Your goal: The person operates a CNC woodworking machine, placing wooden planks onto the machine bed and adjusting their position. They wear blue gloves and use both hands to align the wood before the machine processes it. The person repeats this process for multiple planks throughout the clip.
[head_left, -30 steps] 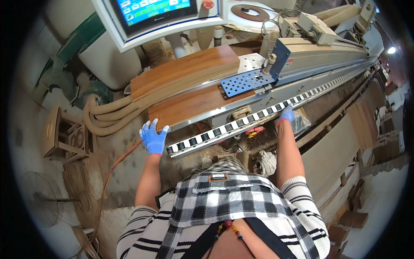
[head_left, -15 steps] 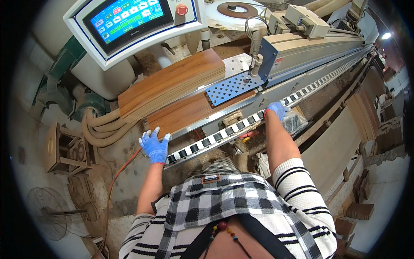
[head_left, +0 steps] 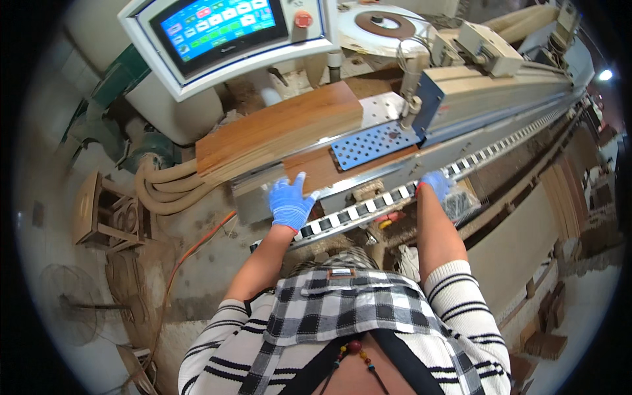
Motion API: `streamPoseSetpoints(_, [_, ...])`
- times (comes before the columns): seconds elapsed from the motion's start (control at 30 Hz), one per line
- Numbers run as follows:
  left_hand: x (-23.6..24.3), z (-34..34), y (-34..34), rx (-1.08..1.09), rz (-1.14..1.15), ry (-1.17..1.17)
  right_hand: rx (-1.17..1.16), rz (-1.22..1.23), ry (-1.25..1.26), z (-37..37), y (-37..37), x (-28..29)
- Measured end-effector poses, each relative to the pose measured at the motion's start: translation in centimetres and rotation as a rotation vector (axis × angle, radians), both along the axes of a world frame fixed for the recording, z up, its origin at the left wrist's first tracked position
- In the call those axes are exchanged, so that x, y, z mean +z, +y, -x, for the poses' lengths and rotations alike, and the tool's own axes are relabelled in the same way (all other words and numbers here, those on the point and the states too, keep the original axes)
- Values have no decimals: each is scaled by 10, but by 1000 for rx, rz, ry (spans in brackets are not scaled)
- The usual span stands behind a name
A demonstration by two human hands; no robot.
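Observation:
My left hand (head_left: 289,204), in a blue glove with white fingertips, has its fingers spread at the left end of a brown wood-grain board (head_left: 309,168). The board lies flat on the machine's metal bed, and its right part runs beneath a blue perforated plate (head_left: 375,145). My right hand (head_left: 435,185), also gloved in blue, is at the rail of black and white roller blocks (head_left: 362,209) on the machine's near side. Its fingers are mostly hidden, so I cannot make out their grip.
Behind the bed lies a stack of wood-grain boards (head_left: 276,131). A control panel with a lit screen (head_left: 224,33) and red button hangs at the far left. Thick dust hoses (head_left: 158,197) curve left of the bed. An orange hose (head_left: 197,247) crosses the floor.
The board has slid right, further under the blue plate, baring the left end of the metal bed. My left hand has moved right with it. My right hand stays by the rail.

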State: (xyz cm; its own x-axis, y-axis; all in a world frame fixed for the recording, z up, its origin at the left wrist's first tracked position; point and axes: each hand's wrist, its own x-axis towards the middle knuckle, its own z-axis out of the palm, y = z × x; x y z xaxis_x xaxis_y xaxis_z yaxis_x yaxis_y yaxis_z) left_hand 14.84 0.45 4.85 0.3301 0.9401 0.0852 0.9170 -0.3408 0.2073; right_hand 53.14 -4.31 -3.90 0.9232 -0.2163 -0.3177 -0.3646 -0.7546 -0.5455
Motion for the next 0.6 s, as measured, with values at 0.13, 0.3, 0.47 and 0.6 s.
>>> streamPoseSetpoints(0.13, [67, 20, 56, -121, -128, -138, -35, -64, 39, 11, -6, 22])
streamPoseSetpoints(0.3, [114, 40, 148, -167, 82, 294, 3, -88, 67, 11, -3, 26])
streamPoseSetpoints(0.47, [103, 38, 194, -268, 267, 317, -3, -102, 78, 24, -5, 42])
streamPoseSetpoints(0.6, [99, 39, 186, -278, 268, 227, -64, -108, -30, 17, -4, 23])
